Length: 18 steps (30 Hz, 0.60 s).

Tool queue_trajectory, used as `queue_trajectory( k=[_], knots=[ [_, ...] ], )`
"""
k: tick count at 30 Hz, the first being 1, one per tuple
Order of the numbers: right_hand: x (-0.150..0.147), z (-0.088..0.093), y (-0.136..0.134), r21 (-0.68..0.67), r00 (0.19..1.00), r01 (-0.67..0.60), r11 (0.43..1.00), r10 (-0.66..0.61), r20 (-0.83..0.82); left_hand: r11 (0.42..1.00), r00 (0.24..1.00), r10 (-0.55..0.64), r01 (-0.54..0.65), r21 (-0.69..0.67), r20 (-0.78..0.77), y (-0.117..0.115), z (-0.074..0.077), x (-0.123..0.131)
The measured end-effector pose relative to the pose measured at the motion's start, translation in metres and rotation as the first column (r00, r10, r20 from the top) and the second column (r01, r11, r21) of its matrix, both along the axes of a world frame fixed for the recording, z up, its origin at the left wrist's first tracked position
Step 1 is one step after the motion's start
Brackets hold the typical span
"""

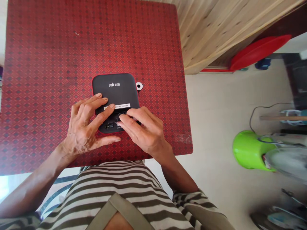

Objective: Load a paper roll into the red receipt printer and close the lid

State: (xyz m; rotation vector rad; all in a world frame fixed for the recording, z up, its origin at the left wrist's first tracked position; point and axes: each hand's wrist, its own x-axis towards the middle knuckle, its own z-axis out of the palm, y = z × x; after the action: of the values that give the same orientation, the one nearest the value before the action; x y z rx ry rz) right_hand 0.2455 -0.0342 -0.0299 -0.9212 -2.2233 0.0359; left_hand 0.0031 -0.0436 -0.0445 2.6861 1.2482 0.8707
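Observation:
A black rounded box [116,89] with white lettering and a white label strip lies on the red patterned table [48,64]. My left hand [86,126] rests on its left near corner, fingers stretched flat over the top and thumb along the near edge. My right hand [141,129] comes in from the right, its fingertips pressed together on the dark recessed part at the box's near edge. What lies under those fingertips is hidden. A small white ring-shaped piece [139,86] sits on the table by the box's right side.
The table's right edge [185,105] drops to a pale floor. A green plastic tub [249,150] and a cable lie on the floor at right. A red plastic object [259,51] leans by a wooden panel [216,28] at the back.

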Motion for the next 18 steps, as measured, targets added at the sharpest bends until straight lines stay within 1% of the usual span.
queue_trajectory(
  k=[3,6,8,10,12,14,16,18],
  knots=[
    [0.000,0.000,-0.001,-0.029,0.999,-0.005,1.000,0.004,-0.032,1.000,1.000,0.002,-0.002,0.014,-0.007,0.001,-0.001,0.000],
    [0.002,0.005,-0.005,-0.084,0.997,-0.012,0.996,0.005,-0.081,0.999,0.999,0.008,-0.009,0.032,0.032,0.002,-0.007,0.001],
    [0.006,0.007,-0.009,-0.145,0.987,0.037,0.989,-0.058,-0.147,1.000,0.997,0.004,-0.006,0.027,0.074,0.000,-0.013,0.002],
    [0.013,0.002,-0.013,-0.238,0.951,0.143,0.961,-0.200,-0.236,0.999,0.990,0.020,-0.024,0.032,0.138,-0.006,-0.018,0.002],
    [0.023,-0.013,-0.015,-0.350,0.888,0.250,0.903,-0.357,-0.288,0.993,0.974,0.077,-0.094,0.073,0.213,-0.017,-0.023,0.002],
    [0.032,-0.036,-0.015,-0.449,0.848,0.299,0.842,-0.450,-0.279,0.976,0.954,0.149,-0.185,0.117,0.260,-0.028,-0.028,0.001],
    [0.037,-0.060,-0.015,-0.514,0.860,0.303,0.802,-0.462,-0.214,0.957,0.953,0.206,-0.244,0.156,0.222,-0.037,-0.034,-0.002],
    [0.037,-0.079,-0.013,-0.524,0.884,0.325,0.787,-0.450,-0.126,0.939,0.961,0.232,-0.262,0.224,0.149,-0.041,-0.039,-0.005]
  ],
)
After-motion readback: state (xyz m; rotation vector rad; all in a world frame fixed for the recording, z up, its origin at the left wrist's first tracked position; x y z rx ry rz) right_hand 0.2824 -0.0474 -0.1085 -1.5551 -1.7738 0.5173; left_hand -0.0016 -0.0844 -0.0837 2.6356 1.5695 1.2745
